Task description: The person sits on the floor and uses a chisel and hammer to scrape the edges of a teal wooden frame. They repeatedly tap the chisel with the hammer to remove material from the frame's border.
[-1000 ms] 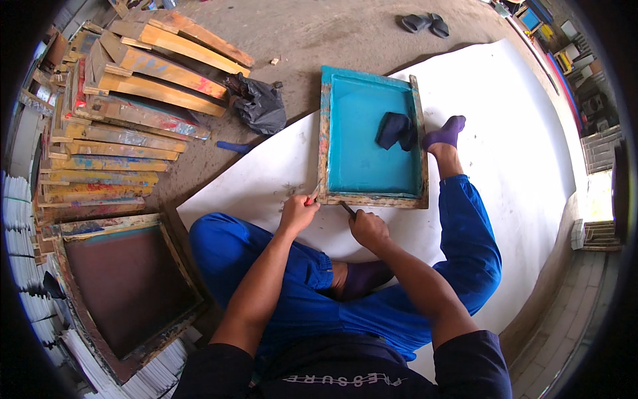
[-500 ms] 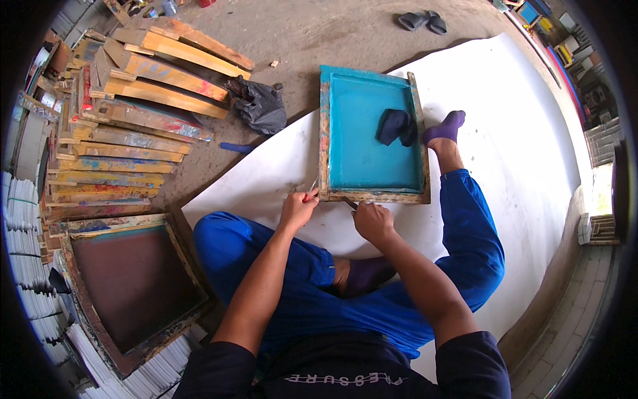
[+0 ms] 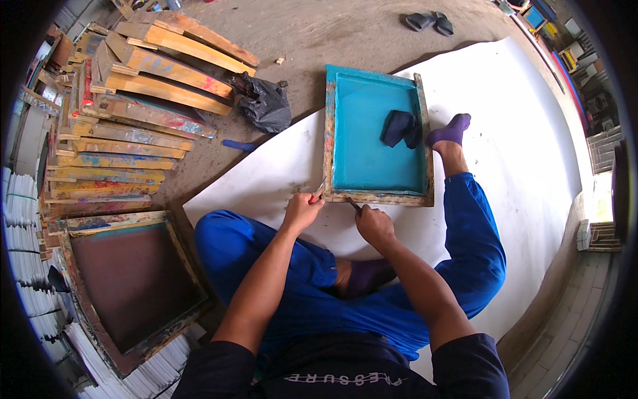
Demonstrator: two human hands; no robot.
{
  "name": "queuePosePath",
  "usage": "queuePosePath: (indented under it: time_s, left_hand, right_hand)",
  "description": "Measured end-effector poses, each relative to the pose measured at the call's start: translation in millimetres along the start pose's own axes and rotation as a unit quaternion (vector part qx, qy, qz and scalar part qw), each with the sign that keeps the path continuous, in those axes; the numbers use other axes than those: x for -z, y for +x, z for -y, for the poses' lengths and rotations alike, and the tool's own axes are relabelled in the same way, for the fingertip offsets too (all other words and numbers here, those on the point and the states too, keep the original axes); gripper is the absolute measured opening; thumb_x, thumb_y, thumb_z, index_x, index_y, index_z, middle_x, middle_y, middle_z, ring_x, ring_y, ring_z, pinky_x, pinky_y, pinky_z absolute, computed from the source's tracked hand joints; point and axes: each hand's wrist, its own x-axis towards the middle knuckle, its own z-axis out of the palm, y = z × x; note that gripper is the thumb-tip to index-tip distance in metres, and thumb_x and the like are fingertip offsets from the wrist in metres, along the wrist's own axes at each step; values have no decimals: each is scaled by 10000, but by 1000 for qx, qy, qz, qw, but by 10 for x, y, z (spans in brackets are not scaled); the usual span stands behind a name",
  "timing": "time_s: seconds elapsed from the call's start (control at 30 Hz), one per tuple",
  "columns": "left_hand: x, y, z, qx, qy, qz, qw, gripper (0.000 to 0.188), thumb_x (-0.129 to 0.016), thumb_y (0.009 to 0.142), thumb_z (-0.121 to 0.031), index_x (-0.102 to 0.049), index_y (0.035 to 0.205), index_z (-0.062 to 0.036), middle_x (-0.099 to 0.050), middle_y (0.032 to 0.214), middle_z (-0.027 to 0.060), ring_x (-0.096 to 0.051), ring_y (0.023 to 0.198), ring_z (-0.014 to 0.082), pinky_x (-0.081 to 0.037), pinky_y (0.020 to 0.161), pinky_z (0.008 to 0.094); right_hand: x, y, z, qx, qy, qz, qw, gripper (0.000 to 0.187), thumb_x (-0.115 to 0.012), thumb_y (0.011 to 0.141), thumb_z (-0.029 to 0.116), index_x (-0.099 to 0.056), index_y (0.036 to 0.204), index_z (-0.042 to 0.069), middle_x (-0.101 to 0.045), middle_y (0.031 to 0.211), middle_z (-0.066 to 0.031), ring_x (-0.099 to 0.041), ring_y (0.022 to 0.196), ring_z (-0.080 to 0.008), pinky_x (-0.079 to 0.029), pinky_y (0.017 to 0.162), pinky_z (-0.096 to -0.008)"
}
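Note:
A wooden screen-printing frame [image 3: 430, 174] with blue-green mesh lies on a white sheet before me. At its near left corner my left hand [image 3: 304, 210] is closed around a red-handled tool [image 3: 316, 197] with a thin metal tip. My right hand [image 3: 375, 225] grips a slim dark tool [image 3: 355, 205], its end against or just over the frame's near edge; I cannot tell its exact kind. A folded dark cloth [image 3: 397, 128] rests on the mesh near the right side.
Wooden frames [image 3: 126, 146] are stacked at the left, with a brown-meshed frame [image 3: 136, 286] nearer me. A black plastic bag [image 3: 264, 106] sits behind the white sheet [image 3: 525, 126]. My legs flank the work. Dark slippers [image 3: 421, 22] lie on the floor beyond.
My right hand's tool has drawn back slightly toward me along the frame's near edge. The left hand stays at the corner, turned slightly. The whole view has shifted a little.

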Motion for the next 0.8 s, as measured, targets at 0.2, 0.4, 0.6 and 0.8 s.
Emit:
queuePosePath:
  time_s: [0.2, 0.4, 0.6, 0.8]
  left_hand:
    - [121, -108, -197, 30, -154, 2, 988, 245, -726, 921, -241, -746, 912, 2, -625, 580, 48, -525, 450, 101, -389, 435, 308]
    - [305, -239, -386, 36, -176, 49, 982, 238, -692, 958, -226, -748, 1049, -13, -654, 687, 17, -468, 437, 78, -363, 395, 281]
    - [389, -246, -285, 44, -144, 63, 987, 225, -644, 994, -236, -669, 941, -19, -640, 711, 31, -463, 433, 87, -354, 388, 295]
    - [370, -168, -182, 29, -120, 49, 991, 210, -627, 1008, -241, -638, 945, -41, -613, 734, 14, -471, 460, 93, -380, 410, 288]
  right_hand:
    - [-129, -63, -115, 34, 93, 24, 995, 391, -549, 987, 369, -661, 1022, -4, -711, 932, -298, -699, 918, -473, -551, 837, -562]
    - [-167, -161, 224, 139, 179, 40, 973, 330, -726, 881, 278, -665, 977, -32, -708, 817, -209, -705, 703, -375, -569, 677, -446]
    - [-75, -75, 428, 66, 403, 241, 881, 270, -718, 869, 126, -655, 1100, 1, -705, 823, -105, -694, 673, -149, -561, 591, -316]
    - [-44, -52, 488, 20, 519, 311, 796, 378, -636, 1004, 297, -592, 1194, -27, -716, 888, -113, -711, 715, -196, -567, 597, -337]
